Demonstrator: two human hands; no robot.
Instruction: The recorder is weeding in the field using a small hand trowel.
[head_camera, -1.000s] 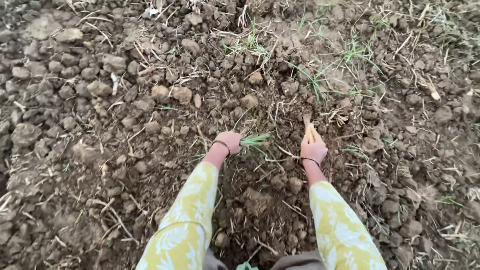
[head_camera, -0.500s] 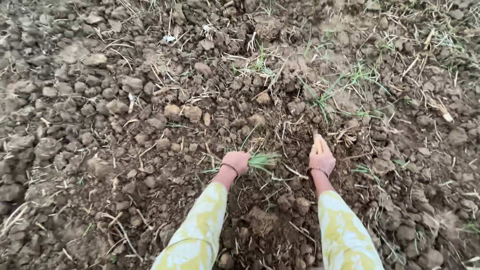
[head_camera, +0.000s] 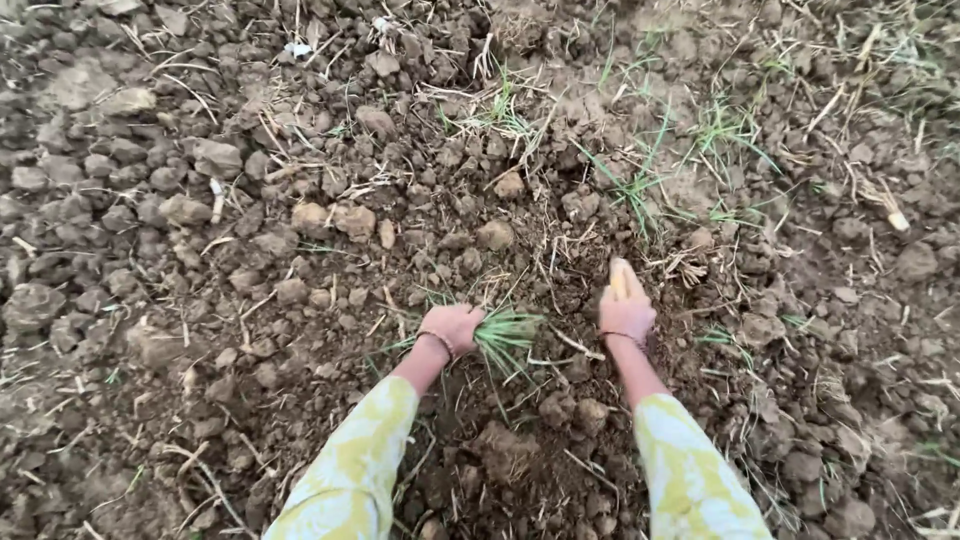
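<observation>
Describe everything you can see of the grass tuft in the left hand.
The grass tuft is a small bunch of thin green blades, pale toward the base, fanning out to the right and slightly downward from the left hand. The hand's fist is closed around its base, so any roots are hidden. The blade tips lie low over the dark, cloddy soil, between the two hands. It does not touch the right hand.

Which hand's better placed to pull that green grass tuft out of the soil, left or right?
Left, probably. The left hand is already closed around the base of the green grass tuft. The right hand sits apart to the side, gripping a pale wooden handle pointed at the brown clumpy soil.
</observation>
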